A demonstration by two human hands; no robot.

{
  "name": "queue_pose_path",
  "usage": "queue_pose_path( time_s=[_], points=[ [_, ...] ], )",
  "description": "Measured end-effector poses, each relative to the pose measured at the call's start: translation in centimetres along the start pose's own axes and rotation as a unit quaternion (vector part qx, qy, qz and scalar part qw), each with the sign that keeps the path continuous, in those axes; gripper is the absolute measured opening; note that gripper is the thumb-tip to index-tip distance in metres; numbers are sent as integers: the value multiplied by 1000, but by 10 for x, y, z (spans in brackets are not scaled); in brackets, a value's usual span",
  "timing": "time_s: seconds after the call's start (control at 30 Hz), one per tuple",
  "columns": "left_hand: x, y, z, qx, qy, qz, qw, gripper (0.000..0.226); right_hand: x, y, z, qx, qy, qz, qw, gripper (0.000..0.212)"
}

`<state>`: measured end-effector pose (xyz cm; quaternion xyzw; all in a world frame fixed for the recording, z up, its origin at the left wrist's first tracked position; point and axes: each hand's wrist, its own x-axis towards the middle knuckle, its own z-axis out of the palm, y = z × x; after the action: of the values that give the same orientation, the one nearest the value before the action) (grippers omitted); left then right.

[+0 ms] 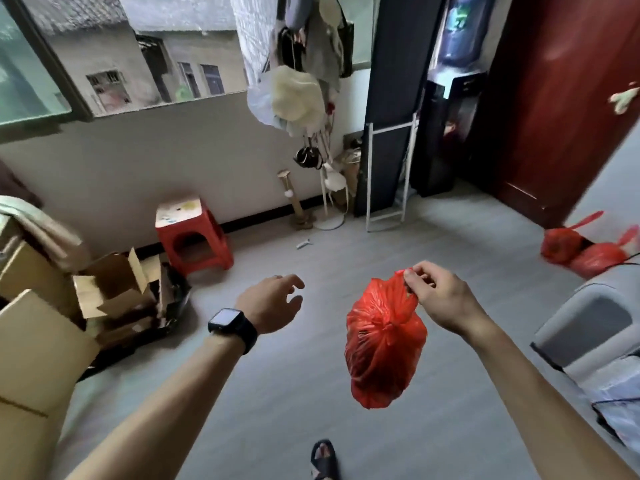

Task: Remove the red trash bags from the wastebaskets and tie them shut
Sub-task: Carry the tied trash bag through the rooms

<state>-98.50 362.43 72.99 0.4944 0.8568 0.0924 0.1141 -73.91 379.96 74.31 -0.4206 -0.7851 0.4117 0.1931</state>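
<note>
Right fingers pinching knot of red trash bag, frame center-right, bag hanging straight down. Left hand hovering empty, half-open, left of it. Two tied bags lying far right.

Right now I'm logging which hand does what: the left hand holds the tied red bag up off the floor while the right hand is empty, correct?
Not quite: the hands are swapped. The head view shows the right hand pinching the tied red bag up off the floor, while the left hand, the one with the watch, is empty.
</note>
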Motion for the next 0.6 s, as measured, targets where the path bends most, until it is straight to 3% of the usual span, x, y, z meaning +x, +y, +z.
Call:
queue_pose_path(
  time_s=[0.3, 0.6],
  points=[
    [304, 70, -28, 18, -42, 141, 989, 30, 223, 23, -75, -61, 76, 99, 990, 33],
    [568, 207, 10, 10, -56, 222, 973, 31, 425, 131, -174, -65, 124, 150, 979, 32]
  ],
)
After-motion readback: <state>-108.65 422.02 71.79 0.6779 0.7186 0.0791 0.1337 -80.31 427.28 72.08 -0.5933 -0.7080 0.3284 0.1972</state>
